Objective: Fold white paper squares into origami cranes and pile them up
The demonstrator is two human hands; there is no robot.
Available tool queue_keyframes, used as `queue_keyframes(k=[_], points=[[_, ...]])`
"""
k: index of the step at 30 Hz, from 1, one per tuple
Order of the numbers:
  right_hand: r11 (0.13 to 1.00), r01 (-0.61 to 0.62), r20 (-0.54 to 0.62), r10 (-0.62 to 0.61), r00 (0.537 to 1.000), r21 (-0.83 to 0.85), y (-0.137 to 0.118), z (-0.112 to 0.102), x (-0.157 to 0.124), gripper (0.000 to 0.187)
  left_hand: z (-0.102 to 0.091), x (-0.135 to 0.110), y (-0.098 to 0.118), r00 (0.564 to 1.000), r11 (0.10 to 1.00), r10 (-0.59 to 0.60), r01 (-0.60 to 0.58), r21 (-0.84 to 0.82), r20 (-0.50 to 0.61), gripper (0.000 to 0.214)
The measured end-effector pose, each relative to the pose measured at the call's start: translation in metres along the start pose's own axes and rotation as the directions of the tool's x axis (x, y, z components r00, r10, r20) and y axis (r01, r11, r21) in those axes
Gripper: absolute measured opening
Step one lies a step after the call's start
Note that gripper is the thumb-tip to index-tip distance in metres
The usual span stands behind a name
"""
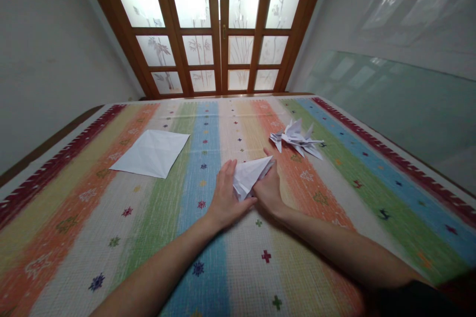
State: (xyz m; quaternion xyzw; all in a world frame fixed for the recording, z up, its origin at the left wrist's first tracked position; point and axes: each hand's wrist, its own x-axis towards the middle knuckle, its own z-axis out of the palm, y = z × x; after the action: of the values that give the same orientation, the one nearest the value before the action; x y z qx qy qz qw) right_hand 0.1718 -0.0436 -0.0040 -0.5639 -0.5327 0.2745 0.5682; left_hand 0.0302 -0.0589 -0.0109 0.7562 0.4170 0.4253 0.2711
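Observation:
A half-folded piece of white paper (250,174) lies on the striped cloth (208,267) at the middle. My left hand (226,197) rests on its left edge with fingers stretched flat and the thumb pressed under the paper's near corner. My right hand (268,187) is closed on the paper's right side, thumb up by the pointed tip. The two hands touch each other at the paper's near end.
A creased square white sheet (151,152) lies flat to the left. A small pile of finished folded paper figures (296,138) sits at the back right. Wooden doors with frosted glass (219,25) stand behind the far edge; walls close both sides.

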Motion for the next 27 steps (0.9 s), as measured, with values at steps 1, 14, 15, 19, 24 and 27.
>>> queue_keyframes(k=[1,14,15,19,24,27], points=[[1.0,0.011,-0.042,-0.011,0.999,-0.018,0.001,0.001,0.0,0.081,0.001,-0.001,0.0,1.0,1.0,0.006,-0.006,-0.003,0.007,0.106],[0.929,0.304,0.109,-0.287,0.952,-0.211,0.007,0.0,0.006,0.071,-0.002,0.004,-0.012,0.99,0.968,-0.081,0.106,-0.226,0.117,0.107],[0.924,0.317,0.13,-0.295,0.947,-0.213,0.007,0.001,0.006,0.073,-0.002,0.004,-0.011,0.989,0.966,-0.076,0.105,-0.238,0.126,0.109],[0.948,0.285,0.188,-0.257,0.948,-0.141,0.008,0.001,0.007,0.075,-0.003,0.007,-0.008,0.991,0.956,-0.072,0.1,-0.277,0.11,0.09],[0.936,0.348,0.297,-0.318,0.901,-0.054,0.007,-0.007,0.011,0.047,-0.005,0.007,-0.01,0.997,0.976,-0.055,0.065,-0.208,0.052,0.075],[0.904,0.423,0.359,-0.377,0.854,-0.058,0.006,-0.012,0.014,0.025,-0.007,0.007,-0.015,1.0,0.986,-0.012,0.012,-0.169,0.001,0.076]])
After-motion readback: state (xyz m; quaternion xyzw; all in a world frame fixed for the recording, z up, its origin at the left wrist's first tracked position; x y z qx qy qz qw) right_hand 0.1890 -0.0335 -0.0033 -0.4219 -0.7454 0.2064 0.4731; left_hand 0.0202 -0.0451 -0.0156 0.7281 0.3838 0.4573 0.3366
